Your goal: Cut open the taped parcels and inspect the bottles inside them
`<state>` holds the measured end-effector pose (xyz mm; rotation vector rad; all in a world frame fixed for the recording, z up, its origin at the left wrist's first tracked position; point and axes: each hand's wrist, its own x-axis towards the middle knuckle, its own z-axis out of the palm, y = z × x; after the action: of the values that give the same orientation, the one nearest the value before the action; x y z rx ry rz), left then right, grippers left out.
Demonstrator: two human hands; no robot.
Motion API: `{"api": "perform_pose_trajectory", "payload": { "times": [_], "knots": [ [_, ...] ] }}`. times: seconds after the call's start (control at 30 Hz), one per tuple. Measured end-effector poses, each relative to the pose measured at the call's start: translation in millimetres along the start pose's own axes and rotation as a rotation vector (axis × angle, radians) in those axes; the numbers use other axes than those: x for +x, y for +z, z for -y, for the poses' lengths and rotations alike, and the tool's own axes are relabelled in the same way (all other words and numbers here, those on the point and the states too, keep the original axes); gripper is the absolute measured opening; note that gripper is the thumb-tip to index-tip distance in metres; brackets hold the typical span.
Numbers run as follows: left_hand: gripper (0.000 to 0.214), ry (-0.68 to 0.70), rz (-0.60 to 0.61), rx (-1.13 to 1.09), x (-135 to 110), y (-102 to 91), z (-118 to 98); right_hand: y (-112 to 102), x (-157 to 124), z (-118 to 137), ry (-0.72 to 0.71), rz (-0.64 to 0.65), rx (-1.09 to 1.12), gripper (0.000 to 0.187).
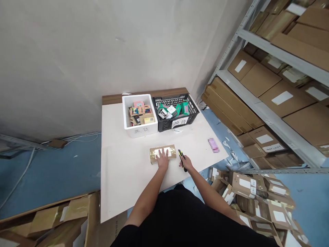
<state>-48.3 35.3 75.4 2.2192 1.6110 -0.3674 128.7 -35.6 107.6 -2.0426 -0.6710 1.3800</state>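
Note:
A small taped cardboard box [153, 157] with a white label lies flat on the white table [118, 171]. My left hand [162, 159] rests on top of it, fingers spread over the label. Just to the right of the box, my right hand [186, 163] is wrapped around a black and yellow utility knife [183, 160]. The knife points away from me and stands apart from the box. Whether its blade is out is too small to tell.
Behind the box stand a white foam bin [141, 131] and a black plastic crate [192, 118], both holding small packages. A blurred pink item [213, 145] lies at the right. Shelves of cartons [267, 113] rise on the right; discarded boxes [257, 195] cover the floor below.

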Motion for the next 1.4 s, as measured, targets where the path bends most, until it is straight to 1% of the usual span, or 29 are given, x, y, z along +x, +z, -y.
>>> {"api": "perform_pose_trajectory", "payload": {
  "times": [0.1, 0.2, 0.3, 0.4, 0.47, 0.6, 0.83, 0.93, 0.97, 1.03, 1.1, 1.13, 1.2, 1.23, 1.33, 1.4],
  "knots": [
    [0.084, 0.029, 0.033, -0.012, 5.0, -7.9, 2.0, -3.3, 21.6, 7.4, 0.019, -0.006, -0.115, 0.028],
    [0.080, 0.060, 0.094, -0.018, 7.2, -14.9, 9.2, -4.9, 35.7, 14.2, 0.022, 0.012, -0.141, 0.034],
    [0.077, 0.042, 0.147, -0.016, 8.4, -18.8, 11.6, -2.0, 43.8, 19.8, -0.008, 0.044, -0.160, 0.045],
    [0.077, 0.041, 0.144, -0.029, 8.5, -19.0, 10.2, 1.9, 48.8, 25.2, -0.041, 0.083, -0.201, 0.055],
    [0.078, 0.050, 0.146, -0.043, 8.2, -17.8, 9.4, 2.2, 51.1, 27.6, -0.041, 0.096, -0.223, 0.057],
    [0.078, 0.049, 0.131, -0.034, 7.3, -14.4, 9.2, -3.7, 52.4, 24.9, -0.041, 0.112, -0.300, 0.057],
    [0.075, 0.049, 0.129, -0.017, 7.5, -11.6, 9.1, -13.5, 41.0, 1.6, -0.052, 0.148, -0.356, 0.053],
    [0.074, 0.045, 0.106, -0.025, 7.0, -13.2, 7.7, -18.8, 34.2, -5.4, -0.042, 0.187, -0.403, 0.050],
    [0.074, 0.045, 0.098, -0.032, 7.1, -15.0, 7.9, -19.9, 32.0, -7.0, -0.037, 0.175, -0.398, 0.048],
    [0.071, 0.061, 0.081, -0.047, 7.9, -21.3, 11.5, -18.3, 27.6, -9.3, -0.028, 0.067, -0.325, 0.045],
    [0.062, 0.082, 0.043, -0.070, 9.4, -30.4, 21.1, -9.1, 23.8, -10.1, -0.017, -0.063, -0.240, 0.043],
    [0.059, 0.082, 0.012, -0.082, 10.0, -35.3, 28.3, -1.4, 22.2, -9.8, -0.013, -0.102, -0.225, 0.041],
    [0.057, 0.051, -0.031, -0.099, 9.6, -44.1, 46.2, 18.9, 20.4, -7.3, -0.009, -0.125, -0.261, 0.040],
    [0.057, 0.029, -0.034, -0.102, 8.2, -47.3, 55.6, 30.2, 20.7, -4.5, -0.005, -0.137, -0.298, 0.043],
    [0.060, -0.060, 0.009, -0.095, -1.5, -50.0, 78.2, 61.6, 29.7, 14.2, 0.002, -0.198, -0.416, 0.052],
    [0.066, -0.168, 0.042, -0.076, -11.5, -47.0, 85.4, 77.1, 43.1, 37.1, -0.007, -0.205, -0.482, 0.055]
  ]
}}
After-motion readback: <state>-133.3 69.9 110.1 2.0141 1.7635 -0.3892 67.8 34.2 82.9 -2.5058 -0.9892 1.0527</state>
